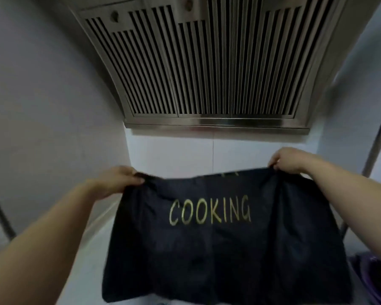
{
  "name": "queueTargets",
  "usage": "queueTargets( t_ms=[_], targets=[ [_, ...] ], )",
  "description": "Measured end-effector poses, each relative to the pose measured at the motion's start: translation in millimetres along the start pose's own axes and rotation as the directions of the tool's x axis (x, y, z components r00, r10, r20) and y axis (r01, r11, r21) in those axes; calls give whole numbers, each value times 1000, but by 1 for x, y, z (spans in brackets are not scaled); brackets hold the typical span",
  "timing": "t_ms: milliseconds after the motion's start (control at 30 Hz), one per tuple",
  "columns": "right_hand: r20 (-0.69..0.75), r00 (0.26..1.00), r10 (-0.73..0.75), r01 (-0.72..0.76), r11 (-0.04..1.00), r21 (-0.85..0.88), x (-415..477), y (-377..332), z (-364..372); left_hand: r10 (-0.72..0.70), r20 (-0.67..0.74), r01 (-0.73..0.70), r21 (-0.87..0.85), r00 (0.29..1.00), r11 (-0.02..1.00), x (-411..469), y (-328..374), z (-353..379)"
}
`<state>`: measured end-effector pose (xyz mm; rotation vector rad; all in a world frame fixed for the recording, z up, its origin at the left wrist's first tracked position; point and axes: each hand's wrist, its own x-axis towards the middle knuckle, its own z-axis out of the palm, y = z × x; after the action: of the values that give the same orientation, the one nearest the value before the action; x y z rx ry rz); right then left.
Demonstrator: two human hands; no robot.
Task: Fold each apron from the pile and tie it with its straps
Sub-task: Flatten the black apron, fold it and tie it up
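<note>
Below the range hood (207, 62), the apron (224, 249) hangs spread in air
Left grip (119, 181) and right grip (290, 160) each pinch a top corner; its long axis runs across between them

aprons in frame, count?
1 certain: the dark apron marked COOKING, held up at its top corners by the left hand and right hand. Purple cloth at lower right may be another; more could hide behind.
</note>
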<state>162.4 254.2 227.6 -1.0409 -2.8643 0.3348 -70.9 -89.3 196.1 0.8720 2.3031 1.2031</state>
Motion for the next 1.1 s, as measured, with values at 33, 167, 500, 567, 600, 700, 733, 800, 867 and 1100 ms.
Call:
queueTargets(
  t_ms=[33,167,500,567,600,700,733,800,867,1100],
  targets=[
    [-124,992,18,-10,998,68,3,2,-2,32,-51,-38,-134,998,990,1,5,-2],
    [-214,966,147,-15,854,519,-5,9,-5,37,-108,-71,-323,993,944,2,12,-3],
    [-96,955,279,-157,757,634,-18,20,-26,-58,-268,-26,-302,962,953,4,21,-31],
    [-57,979,194,-109,745,658,-18,22,-29,-60,-303,-29,-281,951,959,8,23,-32],
    [4,991,132,-100,730,676,-20,22,-32,-51,-349,-43,-257,936,965,10,22,-34],
    [170,983,-67,-41,829,558,-27,18,-42,8,-487,-80,-128,873,988,11,21,-41],
    [167,982,-89,-5,869,494,-26,19,-44,14,-462,-78,-119,887,990,9,19,-45],
    [75,994,-80,50,939,341,-19,19,-50,2,-255,-56,-204,967,977,2,17,-56],
    [-141,990,-14,37,986,162,-9,22,-55,-22,14,25,-293,1000,956,-3,14,-70],
    [-643,760,101,-371,879,-300,-6,9,-43,114,185,24,-610,976,792,-7,19,-48]
  ],
)
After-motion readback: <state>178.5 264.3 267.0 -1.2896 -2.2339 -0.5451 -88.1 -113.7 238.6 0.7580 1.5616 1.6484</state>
